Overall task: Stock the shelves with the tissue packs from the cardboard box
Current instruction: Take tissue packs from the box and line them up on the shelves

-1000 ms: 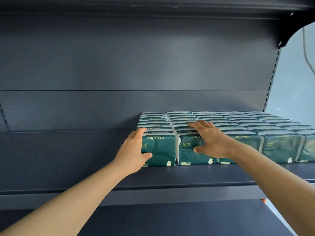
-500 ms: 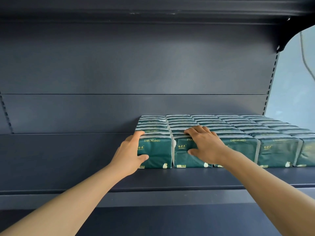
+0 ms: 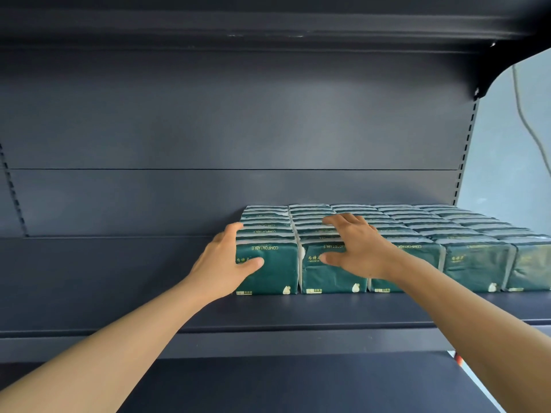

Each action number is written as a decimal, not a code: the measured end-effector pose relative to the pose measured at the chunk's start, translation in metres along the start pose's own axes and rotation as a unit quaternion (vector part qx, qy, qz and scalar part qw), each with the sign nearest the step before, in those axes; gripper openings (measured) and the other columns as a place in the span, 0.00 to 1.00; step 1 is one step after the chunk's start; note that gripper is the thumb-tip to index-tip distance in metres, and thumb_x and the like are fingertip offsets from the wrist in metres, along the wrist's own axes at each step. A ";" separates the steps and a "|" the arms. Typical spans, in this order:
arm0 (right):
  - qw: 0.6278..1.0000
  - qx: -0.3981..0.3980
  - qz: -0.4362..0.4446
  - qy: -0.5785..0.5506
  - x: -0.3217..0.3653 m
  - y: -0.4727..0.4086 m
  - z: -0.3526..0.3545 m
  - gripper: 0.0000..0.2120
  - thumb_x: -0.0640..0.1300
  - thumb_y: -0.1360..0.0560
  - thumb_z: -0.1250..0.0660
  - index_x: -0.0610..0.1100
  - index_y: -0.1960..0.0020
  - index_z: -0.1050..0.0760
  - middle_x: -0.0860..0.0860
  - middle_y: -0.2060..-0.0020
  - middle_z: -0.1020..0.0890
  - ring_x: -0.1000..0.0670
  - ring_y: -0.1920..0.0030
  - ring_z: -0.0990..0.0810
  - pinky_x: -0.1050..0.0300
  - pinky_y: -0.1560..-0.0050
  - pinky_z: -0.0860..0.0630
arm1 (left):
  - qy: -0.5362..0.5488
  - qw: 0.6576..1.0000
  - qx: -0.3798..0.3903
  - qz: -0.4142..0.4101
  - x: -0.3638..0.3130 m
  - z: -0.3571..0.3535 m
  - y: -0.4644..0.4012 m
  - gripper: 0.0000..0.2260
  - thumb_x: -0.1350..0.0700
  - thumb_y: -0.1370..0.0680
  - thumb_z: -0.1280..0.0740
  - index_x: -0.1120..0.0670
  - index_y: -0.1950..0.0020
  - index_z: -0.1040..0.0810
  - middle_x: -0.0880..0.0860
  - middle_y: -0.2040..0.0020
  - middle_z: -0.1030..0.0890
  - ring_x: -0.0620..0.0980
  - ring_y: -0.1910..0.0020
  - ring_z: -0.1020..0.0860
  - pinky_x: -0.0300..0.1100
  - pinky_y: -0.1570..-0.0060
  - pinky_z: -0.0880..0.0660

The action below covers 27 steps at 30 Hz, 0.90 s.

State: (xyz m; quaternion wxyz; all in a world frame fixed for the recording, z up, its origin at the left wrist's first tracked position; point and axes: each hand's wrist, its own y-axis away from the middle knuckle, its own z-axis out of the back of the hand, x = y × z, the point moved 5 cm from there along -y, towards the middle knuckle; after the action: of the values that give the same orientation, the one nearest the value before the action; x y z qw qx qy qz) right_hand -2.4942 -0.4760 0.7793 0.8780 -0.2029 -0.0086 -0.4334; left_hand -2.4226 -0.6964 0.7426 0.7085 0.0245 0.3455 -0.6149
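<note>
Now left hand [image 3: 220,260] and right hand [image 3: 354,248] press the front tissue packs [image 3: 277,272].

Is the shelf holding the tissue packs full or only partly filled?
Partly filled: the tissue packs cover only the right part of the shelf; its left part is bare.

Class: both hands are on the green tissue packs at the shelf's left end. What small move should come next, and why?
Probably let go and withdraw both hands for more stock. The left hand and right hand rest on the tissue packs, whose fronts already look level, while the shelf to their left stands bare.
</note>
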 end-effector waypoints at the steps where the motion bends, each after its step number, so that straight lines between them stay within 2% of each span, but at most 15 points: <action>1: 1.000 -0.005 0.000 -0.008 0.002 0.001 0.004 0.35 0.55 0.27 0.33 0.48 0.26 0.44 0.49 0.29 0.36 0.46 0.29 0.40 0.49 0.29 0.42 | 0.005 1.000 -0.008 -0.004 -0.004 0.005 0.000 0.32 0.44 0.25 0.32 0.48 0.26 0.43 0.50 0.29 0.32 0.50 0.32 0.32 0.46 0.38 0.33; 5: 0.998 -0.047 0.007 -0.029 0.015 0.009 0.022 0.34 0.55 0.26 0.34 0.46 0.26 0.43 0.49 0.29 0.36 0.47 0.28 0.41 0.51 0.30 0.40 | 0.013 0.997 -0.065 -0.044 -0.026 0.032 0.003 0.28 0.48 0.24 0.33 0.51 0.27 0.39 0.51 0.30 0.31 0.50 0.32 0.32 0.45 0.40 0.33; 10: 0.994 -0.103 -0.001 -0.046 0.034 0.037 0.038 0.29 0.51 0.26 0.33 0.46 0.29 0.38 0.48 0.34 0.30 0.48 0.39 0.28 0.56 0.40 0.32 | 0.031 0.995 -0.058 -0.080 -0.050 0.047 0.023 0.25 0.52 0.24 0.32 0.49 0.29 0.37 0.48 0.30 0.29 0.49 0.33 0.30 0.51 0.37 0.30; 14: 0.991 -0.124 -0.029 -0.047 0.046 0.077 0.040 0.26 0.49 0.26 0.33 0.44 0.31 0.35 0.47 0.38 0.26 0.49 0.40 0.26 0.58 0.42 0.31 | 0.062 0.993 -0.018 -0.101 -0.062 0.047 0.052 0.22 0.52 0.24 0.33 0.47 0.31 0.35 0.47 0.34 0.26 0.47 0.37 0.27 0.52 0.37 0.29; 19: 0.986 -0.114 -0.104 -0.058 0.053 0.142 0.033 0.22 0.47 0.26 0.32 0.44 0.35 0.32 0.47 0.43 0.23 0.49 0.46 0.24 0.52 0.45 0.26 | 0.094 0.986 0.047 -0.125 -0.070 0.030 0.097 0.19 0.53 0.24 0.32 0.47 0.34 0.31 0.46 0.40 0.23 0.46 0.42 0.24 0.49 0.40 0.28; 24: 0.977 -0.083 -0.191 -0.045 0.049 0.219 0.010 0.21 0.47 0.26 0.33 0.44 0.35 0.31 0.48 0.45 0.21 0.46 0.47 0.22 0.53 0.45 0.27 | 0.129 0.974 0.131 -0.134 -0.072 -0.011 0.155 0.16 0.53 0.24 0.32 0.48 0.37 0.29 0.47 0.44 0.21 0.46 0.47 0.23 0.47 0.42 0.27; 27: 0.967 -0.065 -0.244 -0.043 0.043 0.267 -0.007 0.19 0.44 0.26 0.32 0.42 0.37 0.30 0.46 0.49 0.20 0.43 0.47 0.22 0.50 0.45 0.27 | 0.135 0.962 0.193 -0.139 -0.075 -0.043 0.191 0.14 0.54 0.24 0.33 0.48 0.39 0.27 0.47 0.46 0.20 0.47 0.48 0.22 0.46 0.44 0.26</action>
State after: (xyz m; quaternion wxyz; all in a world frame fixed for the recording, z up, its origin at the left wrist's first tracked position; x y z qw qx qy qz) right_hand -2.2643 -0.3661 0.6879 0.7295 -0.2698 -0.0672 -0.6249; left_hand -2.2735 -0.5666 0.6741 0.5449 0.1953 0.3126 -0.7531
